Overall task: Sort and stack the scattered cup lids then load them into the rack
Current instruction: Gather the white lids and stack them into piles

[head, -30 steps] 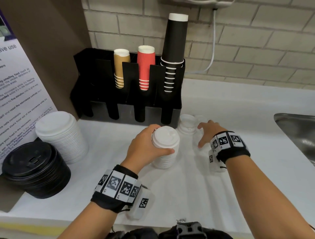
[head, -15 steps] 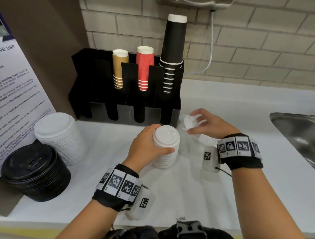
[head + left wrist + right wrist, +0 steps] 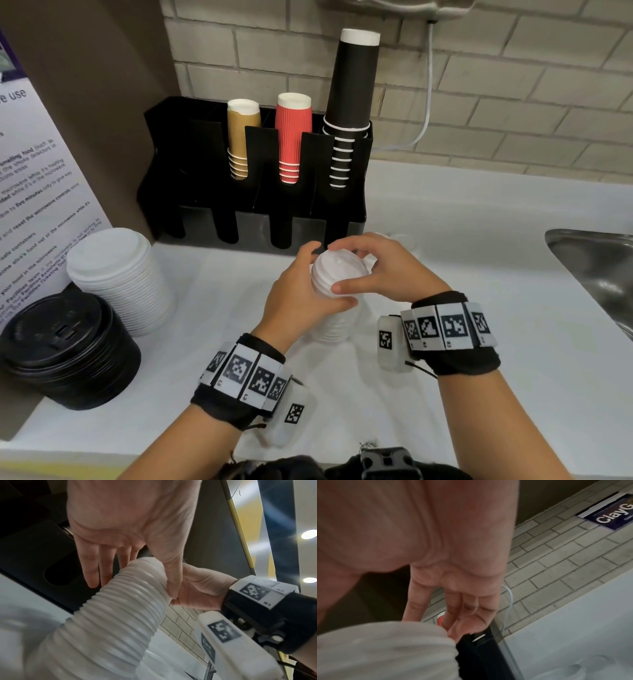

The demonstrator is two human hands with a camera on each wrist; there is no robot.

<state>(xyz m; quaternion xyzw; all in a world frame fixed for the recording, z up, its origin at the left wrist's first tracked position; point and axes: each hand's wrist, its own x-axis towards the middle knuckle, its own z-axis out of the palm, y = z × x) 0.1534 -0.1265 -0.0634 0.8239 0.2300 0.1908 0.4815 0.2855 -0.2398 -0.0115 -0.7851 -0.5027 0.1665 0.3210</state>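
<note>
A tall stack of small white lids (image 3: 331, 322) stands on the white counter (image 3: 445, 342) in front of the black rack (image 3: 260, 219). My left hand (image 3: 301, 287) grips the stack near its top, thumb in front and fingers behind. My right hand (image 3: 380, 270) holds one white lid (image 3: 340, 270) by its rim, set down on the top of the stack. In the left wrist view the ribbed stack (image 3: 133, 601) runs up between my left hand (image 3: 130, 524) and my right hand (image 3: 202, 588). The right wrist view shows my right hand's fingers (image 3: 453, 608) on the blurred lids (image 3: 385, 649).
A stack of larger white lids (image 3: 116, 274) and a stack of black lids (image 3: 65, 346) stand at the left. The rack holds brown, red and black cups (image 3: 349, 102) in its back slots. A few clear lids (image 3: 404, 240) lie behind my right hand. A steel sink (image 3: 596, 270) is at the right.
My right hand picked up a lid from the counter right of the stack and brought it left onto the stack's top. The left hand kept its grip.
</note>
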